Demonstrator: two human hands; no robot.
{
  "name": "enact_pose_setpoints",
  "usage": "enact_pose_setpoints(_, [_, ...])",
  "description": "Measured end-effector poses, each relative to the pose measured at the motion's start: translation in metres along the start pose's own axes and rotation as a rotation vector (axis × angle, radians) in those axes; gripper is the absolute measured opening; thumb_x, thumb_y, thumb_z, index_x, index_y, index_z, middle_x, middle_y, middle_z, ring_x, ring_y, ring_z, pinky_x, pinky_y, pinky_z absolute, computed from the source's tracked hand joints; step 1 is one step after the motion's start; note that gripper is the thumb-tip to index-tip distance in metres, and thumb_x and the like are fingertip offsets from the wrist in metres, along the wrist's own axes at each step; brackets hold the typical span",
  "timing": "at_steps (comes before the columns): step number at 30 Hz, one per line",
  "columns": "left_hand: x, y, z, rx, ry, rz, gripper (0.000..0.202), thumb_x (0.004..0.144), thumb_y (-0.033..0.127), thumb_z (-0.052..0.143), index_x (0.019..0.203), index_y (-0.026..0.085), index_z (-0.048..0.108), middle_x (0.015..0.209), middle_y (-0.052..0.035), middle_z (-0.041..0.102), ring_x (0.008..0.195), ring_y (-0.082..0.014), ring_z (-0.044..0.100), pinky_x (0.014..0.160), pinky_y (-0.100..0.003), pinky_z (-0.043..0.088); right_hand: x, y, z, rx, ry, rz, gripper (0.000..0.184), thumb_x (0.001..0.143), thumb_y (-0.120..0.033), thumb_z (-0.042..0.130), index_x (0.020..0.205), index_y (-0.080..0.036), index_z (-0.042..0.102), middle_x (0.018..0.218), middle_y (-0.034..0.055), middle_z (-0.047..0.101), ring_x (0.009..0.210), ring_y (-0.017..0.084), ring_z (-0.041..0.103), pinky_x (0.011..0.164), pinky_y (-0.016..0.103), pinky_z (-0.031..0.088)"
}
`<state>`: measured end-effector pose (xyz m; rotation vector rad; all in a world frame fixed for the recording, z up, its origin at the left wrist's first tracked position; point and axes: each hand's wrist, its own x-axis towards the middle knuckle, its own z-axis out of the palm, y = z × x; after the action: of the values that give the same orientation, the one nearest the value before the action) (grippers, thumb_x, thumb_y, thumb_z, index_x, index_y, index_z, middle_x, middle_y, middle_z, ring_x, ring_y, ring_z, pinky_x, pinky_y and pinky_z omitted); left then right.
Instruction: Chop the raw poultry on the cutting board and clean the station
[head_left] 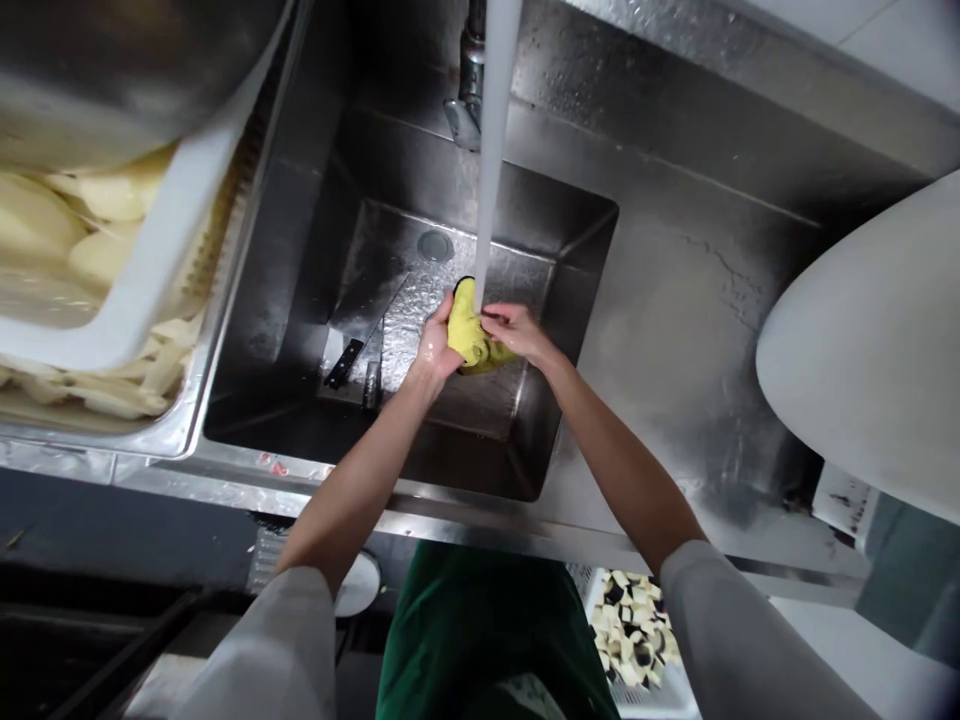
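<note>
Over the middle of the sink [570, 300], under the water stream [491, 150]: yellow cloth [469, 335] clamped from the left by left hand [437, 345], from the right by right hand [517, 330]. Judged soft, soaked, limp, slippery; best gripped bunched.

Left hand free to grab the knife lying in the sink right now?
Probably not right away. The left hand and right hand both clutch the yellow cloth under the water stream. The knife lies uncovered in the sink, just left.
</note>
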<state>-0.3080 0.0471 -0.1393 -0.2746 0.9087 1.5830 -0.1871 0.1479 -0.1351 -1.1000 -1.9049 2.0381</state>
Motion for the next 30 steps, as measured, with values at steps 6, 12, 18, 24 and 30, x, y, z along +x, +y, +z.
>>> enact_pose_setpoints(6, [-0.006, 0.01, -0.004, 0.013, 0.07, 0.079, 0.025, 0.091, 0.03, 0.078, 0.114, 0.022, 0.071, 0.091, -0.0028, 0.08, 0.089, -0.0214, 0.079, 0.084, -0.03, 0.061, -0.016, 0.002, 0.021, 0.275, 0.02, 0.091, 0.041, 0.067, -0.053, 0.09, 0.091, -0.022, 0.077, 0.086, 0.0023, 0.077, 0.082, 0.019, 0.071, 0.077, 0.031, 0.059])
enact_pose_setpoints(12, [-0.006, 0.003, -0.026, -0.013, 0.221, 0.105, 0.03, 0.091, 0.017, 0.074, 0.12, 0.021, 0.066, 0.091, -0.0018, 0.08, 0.084, -0.0177, 0.078, 0.082, -0.029, 0.061, -0.009, 0.01, 0.029, 0.15, 0.226, 0.01, 0.031, 0.08, -0.051, 0.078, 0.081, -0.021, 0.072, 0.072, -0.0004, 0.067, 0.071, 0.015, 0.063, 0.074, 0.031, 0.056])
enact_pose_setpoints(18, [-0.02, 0.0, -0.033, -0.044, 0.186, 0.063, 0.015, 0.094, 0.019, 0.07, 0.109, 0.018, 0.067, 0.097, -0.005, 0.08, 0.092, -0.0211, 0.078, 0.088, -0.034, 0.061, -0.004, 0.007, 0.023, 0.104, 0.222, -0.014, 0.026, 0.076, -0.044, 0.082, 0.082, -0.022, 0.068, 0.081, 0.0004, 0.07, 0.077, 0.017, 0.065, 0.079, 0.034, 0.059])
enact_pose_setpoints(24, [-0.032, 0.001, -0.022, -0.043, 0.191, 0.06, 0.006, 0.098, 0.021, 0.065, 0.1, 0.017, 0.068, 0.096, -0.0063, 0.079, 0.093, -0.0208, 0.077, 0.092, -0.035, 0.061, -0.026, -0.004, 0.038, 0.26, 0.137, 0.082, 0.046, 0.071, -0.062, 0.088, 0.087, -0.022, 0.069, 0.078, 0.0009, 0.071, 0.075, 0.018, 0.069, 0.078, 0.036, 0.064])
enact_pose_setpoints(30, [-0.039, -0.002, -0.023, -0.02, 0.214, 0.088, 0.005, 0.097, 0.017, 0.061, 0.096, 0.017, 0.066, 0.091, -0.004, 0.077, 0.08, -0.0156, 0.075, 0.088, -0.03, 0.06, -0.026, -0.004, 0.051, 0.215, 0.159, 0.099, 0.052, 0.07, -0.068, 0.087, 0.084, -0.021, 0.071, 0.076, 0.0034, 0.072, 0.074, 0.019, 0.069, 0.075, 0.036, 0.063])
